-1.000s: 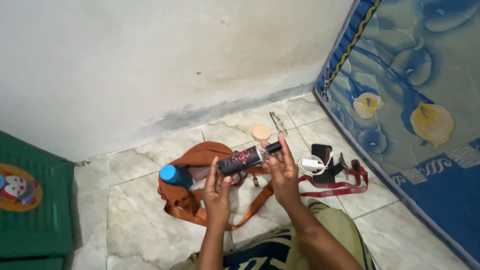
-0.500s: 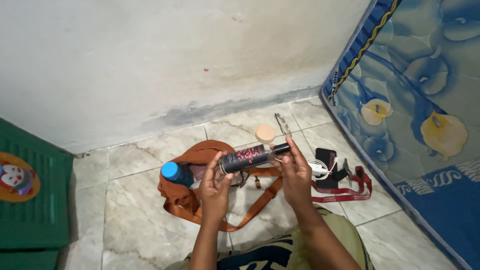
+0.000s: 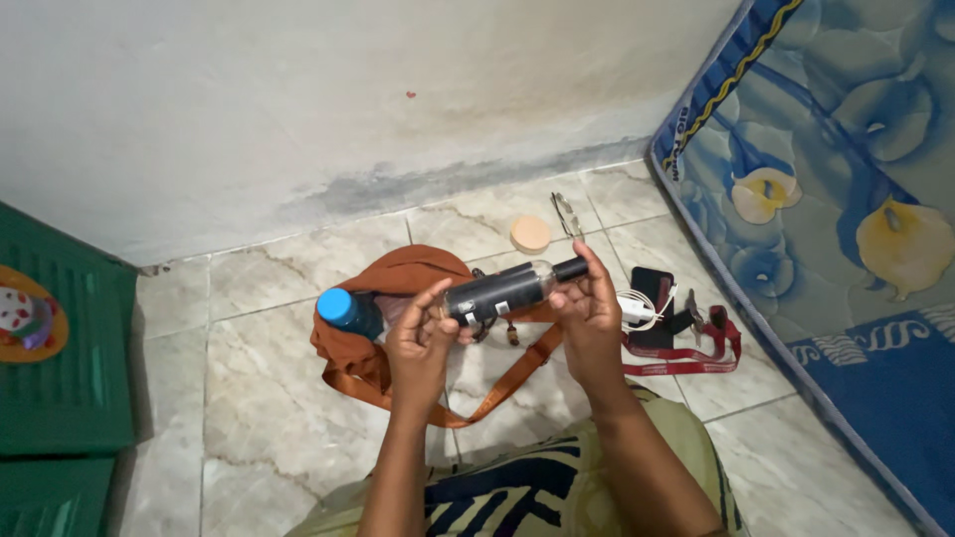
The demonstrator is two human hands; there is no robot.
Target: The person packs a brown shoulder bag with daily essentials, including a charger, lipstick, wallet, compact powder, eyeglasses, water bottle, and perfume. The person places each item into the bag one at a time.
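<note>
Lowered slightly, both hands' fingers (image 3: 582, 261) hold the dark bottle (image 3: 502, 290) level above the orange bag (image 3: 383, 363), clear of the mattress edge (image 3: 716, 268).

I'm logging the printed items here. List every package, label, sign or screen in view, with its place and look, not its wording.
Bottle: held level between left hand and right hand; clear, black label, black cap.
Phone: flat on the tiles right of the hands; dark, a white cable across it.
Round tin: on the tiles near the wall; beige.
Blue-capped bottle: on the orange bag; label hidden.
</note>
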